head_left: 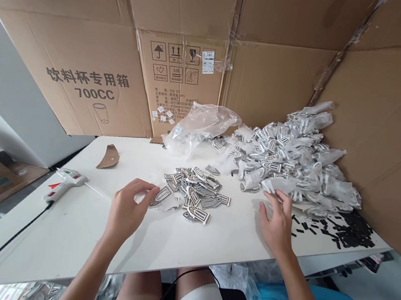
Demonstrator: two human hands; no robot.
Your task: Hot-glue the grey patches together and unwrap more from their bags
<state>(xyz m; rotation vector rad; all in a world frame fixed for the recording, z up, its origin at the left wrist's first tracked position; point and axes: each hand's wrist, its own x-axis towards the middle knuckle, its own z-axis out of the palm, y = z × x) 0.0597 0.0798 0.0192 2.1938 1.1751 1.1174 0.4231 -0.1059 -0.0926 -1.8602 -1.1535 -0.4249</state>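
My left hand (132, 205) is closed in a pinch, thumb and forefinger at the edge of a grey, paperclip-shaped flat piece (162, 196). Clear plastic film lies around that piece. Just right of it is a loose pile of similar grey and white pieces (196, 190), some with gold-coloured edges. My right hand (277, 224) has its fingers apart, thumb away from forefinger. Its fingertips are close to a small bagged piece (268, 186) at the front of a large heap of bagged pieces (284, 156); whether they touch it I cannot tell.
Left on the white table (96, 219) lie a white glue gun (61, 185) with a black cord and a brown scrap (109, 157). A clear plastic bag (204, 125) stands behind the pile. Small black strips (356, 230) lie at right. Cardboard walls (274, 75) enclose the back.
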